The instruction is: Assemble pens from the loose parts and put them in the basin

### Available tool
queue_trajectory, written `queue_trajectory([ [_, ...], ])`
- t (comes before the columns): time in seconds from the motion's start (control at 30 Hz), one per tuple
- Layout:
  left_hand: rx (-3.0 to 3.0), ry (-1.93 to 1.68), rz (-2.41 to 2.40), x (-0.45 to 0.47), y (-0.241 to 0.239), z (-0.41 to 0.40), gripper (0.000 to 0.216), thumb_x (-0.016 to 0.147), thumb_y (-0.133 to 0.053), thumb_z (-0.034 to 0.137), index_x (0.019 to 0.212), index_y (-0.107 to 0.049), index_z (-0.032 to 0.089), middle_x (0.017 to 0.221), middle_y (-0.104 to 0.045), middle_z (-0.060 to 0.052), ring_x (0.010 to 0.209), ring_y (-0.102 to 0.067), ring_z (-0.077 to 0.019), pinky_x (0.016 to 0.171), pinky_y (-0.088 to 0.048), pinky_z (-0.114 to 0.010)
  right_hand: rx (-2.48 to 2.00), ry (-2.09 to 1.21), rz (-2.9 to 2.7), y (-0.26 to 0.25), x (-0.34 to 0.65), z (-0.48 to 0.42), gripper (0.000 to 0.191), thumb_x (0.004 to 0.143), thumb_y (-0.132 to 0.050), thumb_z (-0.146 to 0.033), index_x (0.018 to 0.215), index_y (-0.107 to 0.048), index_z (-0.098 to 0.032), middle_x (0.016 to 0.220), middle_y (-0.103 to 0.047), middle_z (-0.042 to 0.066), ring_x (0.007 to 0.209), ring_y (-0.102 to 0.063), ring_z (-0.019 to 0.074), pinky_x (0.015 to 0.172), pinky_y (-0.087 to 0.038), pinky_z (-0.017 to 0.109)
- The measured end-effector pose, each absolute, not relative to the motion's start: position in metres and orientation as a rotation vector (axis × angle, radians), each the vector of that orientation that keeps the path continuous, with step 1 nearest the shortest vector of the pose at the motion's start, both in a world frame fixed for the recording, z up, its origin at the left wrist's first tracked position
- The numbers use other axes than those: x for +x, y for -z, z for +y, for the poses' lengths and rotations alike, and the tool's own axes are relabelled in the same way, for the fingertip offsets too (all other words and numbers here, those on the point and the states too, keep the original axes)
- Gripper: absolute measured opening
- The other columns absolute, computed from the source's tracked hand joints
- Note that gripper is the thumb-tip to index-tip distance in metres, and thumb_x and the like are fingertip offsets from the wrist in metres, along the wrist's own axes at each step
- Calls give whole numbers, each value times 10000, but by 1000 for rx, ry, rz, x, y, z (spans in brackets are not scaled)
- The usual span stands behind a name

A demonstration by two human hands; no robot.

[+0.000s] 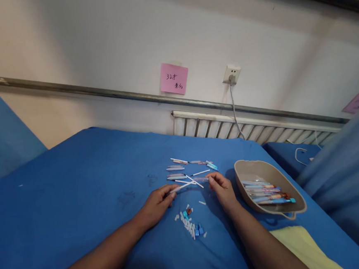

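My left hand (pixel 157 203) rests on the blue table cover (pixel 78 192) and pinches one end of a thin white pen refill (pixel 182 187). My right hand (pixel 222 188) is closed in a pinch around a clear pen barrel (pixel 201 179) just to the right of that refill. Several loose pen barrels and refills (pixel 185 169) lie just beyond both hands. A small heap of white and blue caps and tips (pixel 191 225) sits between my forearms.
A beige tray (pixel 293 214) with several assembled pens (pixel 266 192) stands right of my right hand. A yellow sheet (pixel 303 249) lies at the near right. A radiator (pixel 253 128), wall socket (pixel 231 74) and pink note (pixel 174 78) are on the wall behind.
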State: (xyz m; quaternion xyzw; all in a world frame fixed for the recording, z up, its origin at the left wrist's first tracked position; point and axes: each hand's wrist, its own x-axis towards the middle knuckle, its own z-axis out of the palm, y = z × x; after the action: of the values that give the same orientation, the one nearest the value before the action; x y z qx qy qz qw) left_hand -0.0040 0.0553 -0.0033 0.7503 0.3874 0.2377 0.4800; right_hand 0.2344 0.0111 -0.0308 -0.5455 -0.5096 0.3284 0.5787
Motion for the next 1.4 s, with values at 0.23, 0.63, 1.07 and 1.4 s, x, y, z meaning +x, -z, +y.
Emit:
queue_trajectory([
  [0.23, 1826, -586, 951, -4, 5, 56, 383, 839, -439, 383, 1150, -577, 208, 1023, -610, -29, 654, -508, -120, 665, -448, -249, -1311, -721, -1221, 33, 238, 12, 262, 798, -503, -402, 825, -612, -165, 553, -444, -39, 529, -407, 110, 502, -325, 215],
  [0.63, 1924, -640, 895, -3, -5, 50, 328, 836, -463, 372, 1074, -641, 234, 932, -626, -39, 863, -547, -196, 785, -416, -270, -1359, -625, -1560, 33, 212, 1, 215, 846, -464, -325, 877, -634, -196, 705, -570, -2, 589, -499, 120, 541, -389, 215],
  [1.07, 1710, -575, 908, 0, 0, 47, 257, 771, -547, 354, 909, -642, 159, 757, -616, -4, 642, -534, -133, 619, -420, -231, -1330, -564, -1732, 28, 199, -5, 148, 816, -539, -261, 876, -664, -209, 782, -642, 14, 710, -580, 138, 653, -435, 231],
  [1.4, 1445, -642, 962, 3, 9, 50, 403, 792, -497, 490, 998, -555, 149, 720, -631, -26, 521, -538, -116, 459, -386, -213, -1328, -596, -1617, 30, 198, -4, 165, 811, -543, -297, 854, -670, -202, 748, -639, 7, 655, -565, 133, 597, -422, 225],
])
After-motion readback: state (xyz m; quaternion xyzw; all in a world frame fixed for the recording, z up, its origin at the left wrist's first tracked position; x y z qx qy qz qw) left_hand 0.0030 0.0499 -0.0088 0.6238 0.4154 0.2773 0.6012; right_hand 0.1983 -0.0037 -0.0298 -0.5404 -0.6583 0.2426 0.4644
